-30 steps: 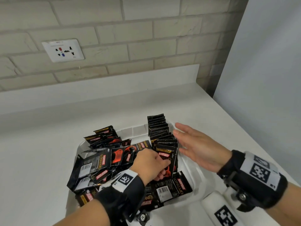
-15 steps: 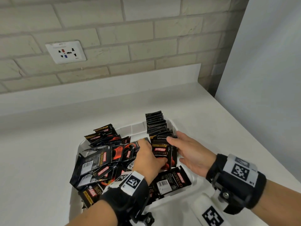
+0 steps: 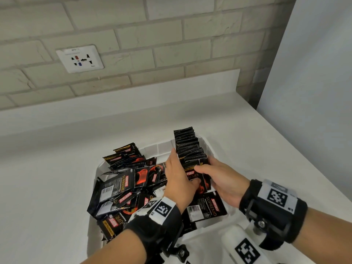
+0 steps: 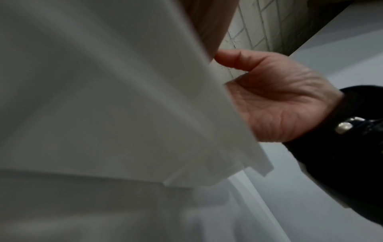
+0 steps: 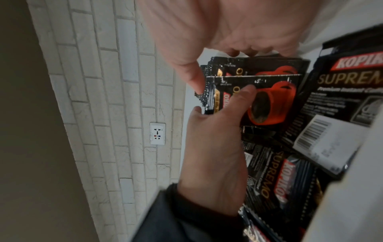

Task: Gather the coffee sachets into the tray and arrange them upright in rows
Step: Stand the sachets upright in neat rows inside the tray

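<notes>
Left hand (image 3: 178,180) and right hand (image 3: 222,180) clasp the upright sachet row (image 3: 188,147) in the tray (image 3: 158,149).

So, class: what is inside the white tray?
The tray holds an upright row of sachets along its right side and a loose pile of sachets to the left. Its floor is mostly covered by them and by both hands.
</notes>
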Demonstrator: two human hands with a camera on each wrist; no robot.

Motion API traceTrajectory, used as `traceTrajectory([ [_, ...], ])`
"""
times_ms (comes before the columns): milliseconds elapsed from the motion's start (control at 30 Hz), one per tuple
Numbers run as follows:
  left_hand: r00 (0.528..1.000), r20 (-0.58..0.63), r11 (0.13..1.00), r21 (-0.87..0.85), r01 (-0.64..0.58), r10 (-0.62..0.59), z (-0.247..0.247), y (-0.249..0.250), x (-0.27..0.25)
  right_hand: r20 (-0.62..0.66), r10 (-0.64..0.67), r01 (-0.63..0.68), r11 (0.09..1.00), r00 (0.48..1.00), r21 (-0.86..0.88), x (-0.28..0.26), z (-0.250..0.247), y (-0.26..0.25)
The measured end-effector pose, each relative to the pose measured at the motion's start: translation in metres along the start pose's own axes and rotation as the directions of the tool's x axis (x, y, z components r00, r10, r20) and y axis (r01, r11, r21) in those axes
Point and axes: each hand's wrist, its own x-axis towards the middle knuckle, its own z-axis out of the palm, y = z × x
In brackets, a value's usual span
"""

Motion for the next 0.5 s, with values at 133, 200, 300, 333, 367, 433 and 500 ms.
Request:
traceTrajectory([
  [133,0.994,0.102,0.971,-0.234,0.047,-0.023,0.006,0.0,0.001,-0.014,-0.013,0.013,1.0,1.0,-0.022,0.004,0.004,0.0],
  [200,0.987,0.152,0.951,-0.297,0.088,-0.044,0.006,0.004,0.003,-0.011,-0.012,0.012,0.999,1.0,-0.04,0.005,0.004,-0.001],
  [300,0.976,0.214,0.921,-0.372,0.12,-0.041,0.004,0.007,0.003,0.004,-0.002,0.002,0.999,1.0,-0.048,0.005,-0.001,-0.002],
  [333,0.972,0.232,0.914,-0.384,0.13,-0.042,0.002,0.009,0.002,0.005,0.001,-0.001,0.999,1.0,-0.039,0.004,-0.002,-0.003],
  [367,0.97,0.239,0.906,-0.4,0.138,-0.042,0.002,0.008,0.002,0.007,0.001,-0.001,1.0,1.0,-0.026,0.004,-0.004,-0.003],
  [433,0.969,0.245,0.891,-0.431,0.141,-0.035,0.002,0.011,0.001,0.006,-0.003,0.003,1.0,1.0,0.006,0.005,-0.005,-0.004],
  [500,0.972,0.232,0.868,-0.476,0.14,-0.03,-0.001,0.017,-0.002,0.016,-0.018,0.018,0.999,1.0,0.038,0.006,-0.006,-0.005],
])
